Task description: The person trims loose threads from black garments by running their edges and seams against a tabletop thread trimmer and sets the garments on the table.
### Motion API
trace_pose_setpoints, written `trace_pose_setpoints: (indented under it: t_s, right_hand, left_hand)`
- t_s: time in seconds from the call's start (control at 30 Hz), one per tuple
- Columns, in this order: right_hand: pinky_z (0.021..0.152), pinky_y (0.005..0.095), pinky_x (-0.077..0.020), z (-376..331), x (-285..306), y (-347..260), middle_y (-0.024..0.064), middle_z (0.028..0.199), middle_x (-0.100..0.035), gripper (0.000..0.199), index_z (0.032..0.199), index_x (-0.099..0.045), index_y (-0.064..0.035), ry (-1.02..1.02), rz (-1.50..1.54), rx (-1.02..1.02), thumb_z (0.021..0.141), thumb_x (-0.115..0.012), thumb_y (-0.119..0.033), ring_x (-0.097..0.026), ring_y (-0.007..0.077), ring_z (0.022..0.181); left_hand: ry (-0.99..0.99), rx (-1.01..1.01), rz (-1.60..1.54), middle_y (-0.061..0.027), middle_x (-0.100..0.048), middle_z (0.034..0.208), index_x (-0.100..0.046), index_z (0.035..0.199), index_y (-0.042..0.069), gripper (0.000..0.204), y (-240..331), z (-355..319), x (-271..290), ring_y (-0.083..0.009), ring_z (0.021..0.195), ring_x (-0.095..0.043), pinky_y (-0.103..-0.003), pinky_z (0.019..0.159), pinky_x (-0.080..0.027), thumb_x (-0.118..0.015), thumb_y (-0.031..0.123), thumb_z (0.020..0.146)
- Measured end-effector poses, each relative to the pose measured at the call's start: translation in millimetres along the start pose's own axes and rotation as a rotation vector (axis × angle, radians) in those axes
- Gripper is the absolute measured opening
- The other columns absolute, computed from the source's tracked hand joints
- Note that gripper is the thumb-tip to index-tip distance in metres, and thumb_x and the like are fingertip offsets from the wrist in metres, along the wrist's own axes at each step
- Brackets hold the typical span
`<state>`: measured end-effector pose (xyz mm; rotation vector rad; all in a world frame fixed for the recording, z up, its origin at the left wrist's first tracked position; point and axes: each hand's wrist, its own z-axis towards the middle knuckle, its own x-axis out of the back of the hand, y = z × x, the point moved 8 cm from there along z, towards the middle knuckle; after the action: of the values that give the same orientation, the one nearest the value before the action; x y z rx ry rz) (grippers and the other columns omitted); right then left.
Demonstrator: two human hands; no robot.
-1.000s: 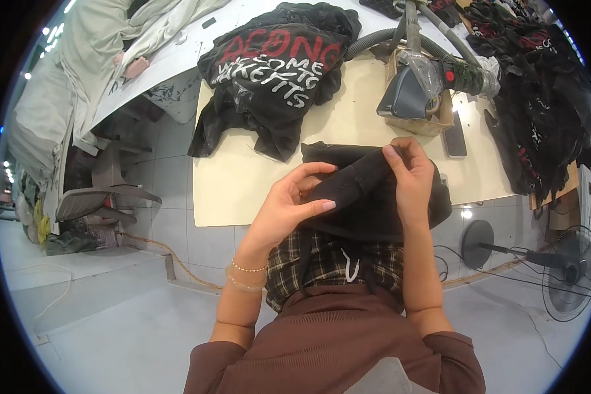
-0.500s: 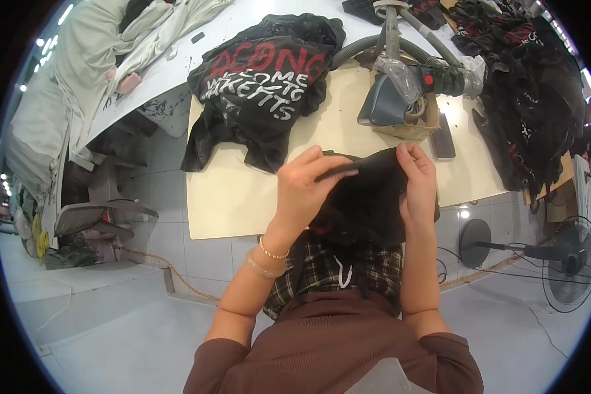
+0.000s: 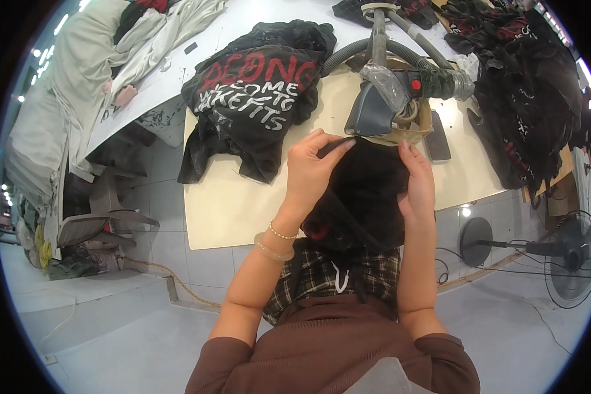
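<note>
A black garment [image 3: 368, 190] hangs between my two hands, over my lap and the table's near edge. My left hand [image 3: 314, 164] pinches its upper left edge between thumb and fingers. At the upper right edge, my right hand [image 3: 417, 177] grips the cloth, thumb on top. The lower part of the cloth sags in folds, with a bit of red print showing near its left side. Beyond my left hand lies another black garment [image 3: 243, 85] with red and white lettering, heaped on the cream tabletop [image 3: 223, 217].
Past my hands stands a blue-grey device [image 3: 372, 108] with a hose [image 3: 341, 56] and a box. A phone [image 3: 438, 139] lies right of it. Black garments [image 3: 525, 85] pile at the right, pale cloth [image 3: 79, 72] at the left. A fan [image 3: 568, 259] and a chair [image 3: 105, 220] stand below.
Both hands have stayed on the black garment. My left hand has moved slightly up, and the cloth's top edge is now drawn straighter and farther toward the device.
</note>
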<state>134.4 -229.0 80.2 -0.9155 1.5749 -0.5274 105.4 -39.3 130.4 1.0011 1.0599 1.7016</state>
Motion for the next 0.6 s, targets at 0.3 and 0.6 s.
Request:
trace_pose_setpoints:
  t_s: [0.3, 0.6]
  right_hand:
    - [0.081, 0.0241, -0.0505, -9, 7, 3, 0.0037, 0.098, -0.069, 0.017, 0.099, -0.063, -0.0023, 0.038, 0.009, -0.043, 0.098, -0.057, -0.018, -0.064, 0.0102, 0.087]
    - [0.096, 0.0337, -0.0392, -25, 21, 9, 0.0082, 0.112, -0.061, 0.049, 0.118, -0.056, -0.0051, -0.122, -0.859, 0.128, 0.083, -0.074, -0.035, -0.054, 0.0191, 0.110]
  left_hand:
    - [-0.062, 0.167, -0.190, -0.0023, -0.061, 0.067, -0.070, 0.084, -0.006, 0.018, -15, 1, -11, -0.0044, 0.063, -0.049, -0.023, 0.057, -0.040, -0.072, 0.011, 0.084]
    - [-0.196, 0.121, 0.389, -0.0102, -0.063, 0.073, -0.069, 0.088, -0.005, 0.027, -55, -22, -4, -0.0242, 0.068, -0.060, -0.032, 0.068, -0.047, -0.072, 0.021, 0.084]
